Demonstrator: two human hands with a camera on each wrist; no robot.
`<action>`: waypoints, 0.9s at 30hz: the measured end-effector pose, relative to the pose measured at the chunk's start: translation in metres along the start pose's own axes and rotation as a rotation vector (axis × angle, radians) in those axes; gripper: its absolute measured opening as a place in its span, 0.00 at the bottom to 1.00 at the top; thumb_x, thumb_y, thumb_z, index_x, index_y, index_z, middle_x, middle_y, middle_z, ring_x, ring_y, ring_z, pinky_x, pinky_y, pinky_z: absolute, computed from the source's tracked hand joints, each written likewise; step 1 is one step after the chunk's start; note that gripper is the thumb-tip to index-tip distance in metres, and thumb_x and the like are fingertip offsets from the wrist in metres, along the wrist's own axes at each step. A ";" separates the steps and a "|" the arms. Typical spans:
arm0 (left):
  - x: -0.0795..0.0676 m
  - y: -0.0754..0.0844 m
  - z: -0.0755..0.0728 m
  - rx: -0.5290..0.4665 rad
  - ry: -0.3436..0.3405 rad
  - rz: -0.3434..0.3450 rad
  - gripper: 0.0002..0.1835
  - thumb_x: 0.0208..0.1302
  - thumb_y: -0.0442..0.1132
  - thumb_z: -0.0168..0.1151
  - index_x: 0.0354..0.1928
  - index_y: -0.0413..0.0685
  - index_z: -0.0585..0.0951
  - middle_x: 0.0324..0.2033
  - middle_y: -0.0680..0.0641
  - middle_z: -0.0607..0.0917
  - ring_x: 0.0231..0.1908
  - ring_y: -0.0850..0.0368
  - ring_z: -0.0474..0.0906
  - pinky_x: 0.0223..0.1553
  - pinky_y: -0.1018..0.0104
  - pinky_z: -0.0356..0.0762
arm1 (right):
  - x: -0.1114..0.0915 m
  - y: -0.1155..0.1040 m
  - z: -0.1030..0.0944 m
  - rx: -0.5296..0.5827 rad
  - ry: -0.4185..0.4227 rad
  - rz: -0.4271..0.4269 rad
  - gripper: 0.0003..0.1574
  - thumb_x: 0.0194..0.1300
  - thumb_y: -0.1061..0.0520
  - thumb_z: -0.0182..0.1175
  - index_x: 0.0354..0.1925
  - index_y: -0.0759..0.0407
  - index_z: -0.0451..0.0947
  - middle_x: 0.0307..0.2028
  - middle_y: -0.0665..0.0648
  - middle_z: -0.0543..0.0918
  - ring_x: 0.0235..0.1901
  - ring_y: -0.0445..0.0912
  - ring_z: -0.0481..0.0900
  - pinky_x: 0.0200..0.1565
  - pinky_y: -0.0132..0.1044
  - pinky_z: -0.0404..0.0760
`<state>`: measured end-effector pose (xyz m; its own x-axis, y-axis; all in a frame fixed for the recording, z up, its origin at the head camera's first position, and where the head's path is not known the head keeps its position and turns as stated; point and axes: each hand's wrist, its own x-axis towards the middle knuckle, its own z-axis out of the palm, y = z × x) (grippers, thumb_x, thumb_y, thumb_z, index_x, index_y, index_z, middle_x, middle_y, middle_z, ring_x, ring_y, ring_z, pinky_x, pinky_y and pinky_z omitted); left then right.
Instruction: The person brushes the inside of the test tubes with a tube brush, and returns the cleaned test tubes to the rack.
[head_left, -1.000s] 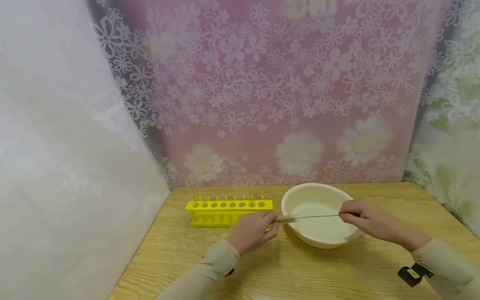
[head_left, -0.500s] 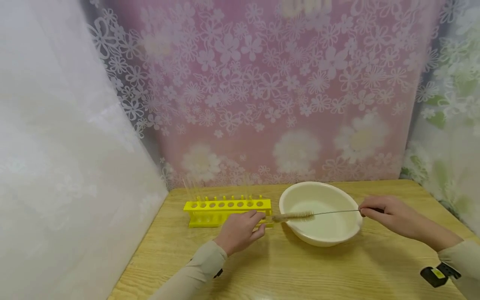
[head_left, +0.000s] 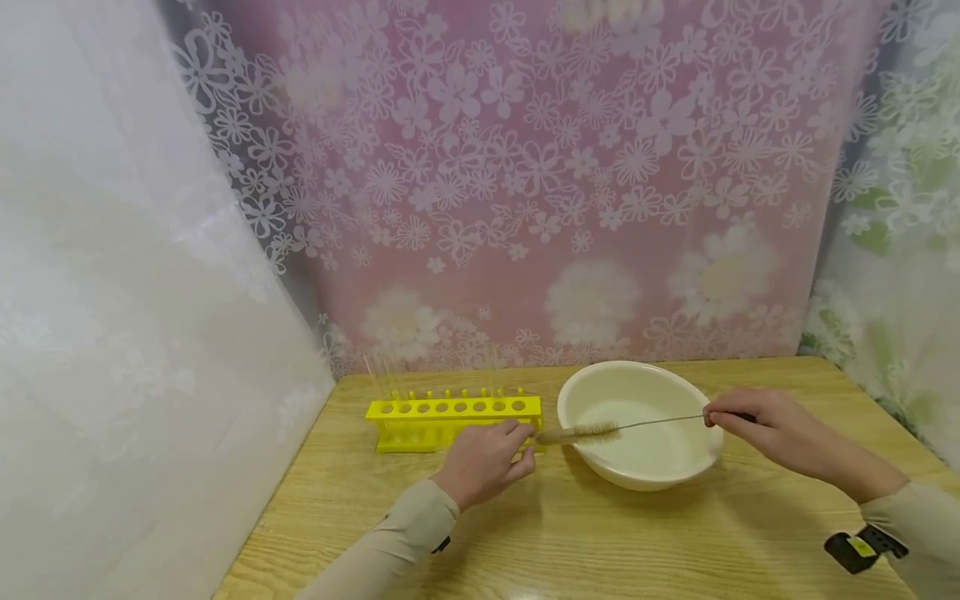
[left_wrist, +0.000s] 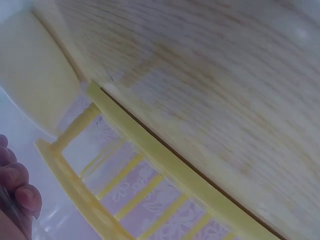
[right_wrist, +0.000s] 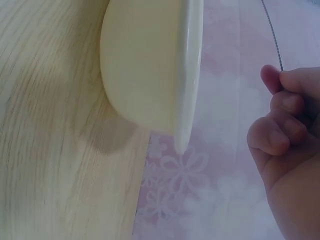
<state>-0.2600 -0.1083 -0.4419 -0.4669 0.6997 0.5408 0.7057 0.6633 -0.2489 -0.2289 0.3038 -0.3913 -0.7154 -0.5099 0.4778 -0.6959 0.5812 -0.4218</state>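
My left hand (head_left: 486,462) holds a clear glass test tube (head_left: 553,437) just in front of the rack, its mouth turned toward the right. A bristle test tube brush (head_left: 597,429) sits partly inside the tube, with pale bristles showing beyond the mouth over the basin's left rim. My right hand (head_left: 776,427) pinches the far end of the brush's thin twisted wire (right_wrist: 274,40) between thumb and forefinger, its other fingers curled. In the left wrist view, only some fingertips (left_wrist: 29,197) show at the lower left edge.
A yellow test tube rack (head_left: 457,409) stands behind my left hand, with several clear tubes upright in it. A cream basin (head_left: 645,482) stands to its right, beneath the brush wire. Flowered curtains surround the wooden table (head_left: 600,550).
My right hand first drew the brush rightward, baring more bristles, then came back slightly left, so fewer bristles show than half a second ago. My left hand shifted a little left with the tube.
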 end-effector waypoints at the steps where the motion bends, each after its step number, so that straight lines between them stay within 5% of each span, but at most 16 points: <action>1: 0.002 0.002 -0.001 0.001 0.001 0.009 0.13 0.69 0.49 0.56 0.50 0.56 0.83 0.33 0.58 0.86 0.14 0.72 0.64 0.15 0.80 0.52 | 0.003 -0.002 0.003 0.009 -0.013 -0.005 0.13 0.69 0.68 0.58 0.45 0.56 0.85 0.38 0.47 0.87 0.35 0.35 0.82 0.31 0.30 0.77; 10: 0.019 0.015 -0.001 -0.021 0.046 0.024 0.09 0.68 0.47 0.57 0.45 0.58 0.81 0.30 0.60 0.83 0.16 0.73 0.61 0.15 0.80 0.50 | 0.030 -0.023 0.032 0.086 -0.069 -0.069 0.13 0.71 0.66 0.57 0.42 0.49 0.83 0.33 0.45 0.83 0.26 0.32 0.70 0.28 0.29 0.70; 18: 0.029 0.021 0.000 0.009 0.062 0.041 0.09 0.66 0.48 0.57 0.45 0.58 0.81 0.32 0.60 0.85 0.15 0.73 0.62 0.14 0.80 0.47 | 0.053 -0.037 0.062 0.131 -0.129 -0.104 0.11 0.73 0.64 0.55 0.43 0.55 0.84 0.33 0.48 0.83 0.26 0.31 0.67 0.29 0.29 0.71; 27: 0.026 0.018 0.003 0.007 0.074 0.027 0.10 0.69 0.49 0.56 0.46 0.58 0.82 0.31 0.60 0.85 0.15 0.73 0.64 0.15 0.80 0.47 | 0.060 -0.040 0.064 0.123 -0.179 -0.122 0.11 0.75 0.61 0.55 0.39 0.51 0.83 0.30 0.47 0.81 0.25 0.31 0.68 0.29 0.29 0.70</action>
<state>-0.2611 -0.0781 -0.4349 -0.4068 0.6959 0.5918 0.7138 0.6464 -0.2694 -0.2478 0.2100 -0.3950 -0.6175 -0.6820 0.3918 -0.7725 0.4323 -0.4651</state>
